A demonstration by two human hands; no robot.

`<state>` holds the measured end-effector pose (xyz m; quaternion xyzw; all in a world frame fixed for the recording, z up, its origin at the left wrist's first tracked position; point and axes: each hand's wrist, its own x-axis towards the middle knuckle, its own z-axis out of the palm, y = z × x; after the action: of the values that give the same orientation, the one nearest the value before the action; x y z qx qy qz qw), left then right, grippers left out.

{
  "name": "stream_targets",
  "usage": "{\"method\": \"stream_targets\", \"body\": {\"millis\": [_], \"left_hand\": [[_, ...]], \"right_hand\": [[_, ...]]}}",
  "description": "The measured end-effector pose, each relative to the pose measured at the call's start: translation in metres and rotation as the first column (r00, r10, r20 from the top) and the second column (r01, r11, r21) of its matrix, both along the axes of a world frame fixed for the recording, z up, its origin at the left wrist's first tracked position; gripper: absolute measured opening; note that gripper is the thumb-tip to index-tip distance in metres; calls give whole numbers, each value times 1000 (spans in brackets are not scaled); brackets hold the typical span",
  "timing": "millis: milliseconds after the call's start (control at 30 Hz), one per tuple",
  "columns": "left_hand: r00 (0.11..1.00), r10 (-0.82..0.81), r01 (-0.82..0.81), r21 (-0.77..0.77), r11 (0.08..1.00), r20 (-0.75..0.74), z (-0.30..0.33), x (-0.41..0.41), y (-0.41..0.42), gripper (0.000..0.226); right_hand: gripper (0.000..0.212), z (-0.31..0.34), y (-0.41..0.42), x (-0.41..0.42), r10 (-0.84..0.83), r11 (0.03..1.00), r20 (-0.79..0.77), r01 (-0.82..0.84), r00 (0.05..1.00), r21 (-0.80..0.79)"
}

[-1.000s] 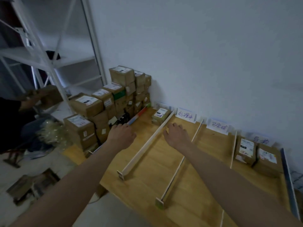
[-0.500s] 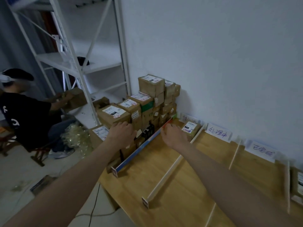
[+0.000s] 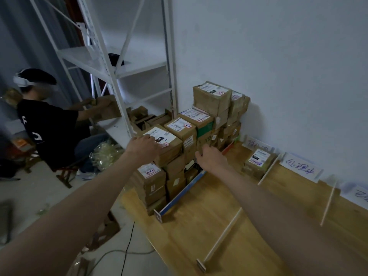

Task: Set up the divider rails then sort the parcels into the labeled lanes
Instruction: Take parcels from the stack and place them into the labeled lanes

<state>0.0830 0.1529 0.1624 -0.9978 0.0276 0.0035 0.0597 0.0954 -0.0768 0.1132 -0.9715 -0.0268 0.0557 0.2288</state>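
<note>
A stack of brown cardboard parcels stands at the left end of the wooden table. My left hand rests flat on the nearest upper parcel, over its white label. My right hand reaches to that parcel's right side, with its fingertips at the stack. Neither hand grips anything. A blue-edged rail borders the stack. Two thin white divider rails lie across the table. One parcel sits in the first lane, near the paper lane labels.
A white metal shelf rack stands left of the stack. Another person sits on the floor at the left, handling a box. A black cable runs over the floor below the table edge. The white wall backs the table.
My view has swung left from the lanes to the stack. Both hands moved left from the lanes; the left now lies on a parcel and the right is at the stack's side.
</note>
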Motion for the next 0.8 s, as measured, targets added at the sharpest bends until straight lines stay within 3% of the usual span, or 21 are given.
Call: {"method": "stream_targets", "body": {"millis": [200, 333, 433, 600, 800], "left_hand": [[1000, 15, -14, -99, 995, 4, -11, 67, 53, 52], [998, -26, 18, -139, 990, -54, -19, 100, 65, 55], [995, -24, 8, -170, 985, -93, -29, 122, 74, 56], [993, -41, 5, -297, 955, -114, -57, 141, 86, 62], [995, -65, 24, -419, 908, -82, -66, 144, 92, 64]], "right_hand": [[41, -3, 43, 31, -98, 984, -76, 108, 992, 140], [54, -9, 65, 47, -176, 940, -175, 218, 969, 264], [68, -13, 85, 59, -257, 864, -294, 356, 920, 357], [58, -21, 107, 63, -316, 731, -421, 501, 850, 464], [51, -29, 124, 63, -346, 542, -443, 562, 827, 625]]}}
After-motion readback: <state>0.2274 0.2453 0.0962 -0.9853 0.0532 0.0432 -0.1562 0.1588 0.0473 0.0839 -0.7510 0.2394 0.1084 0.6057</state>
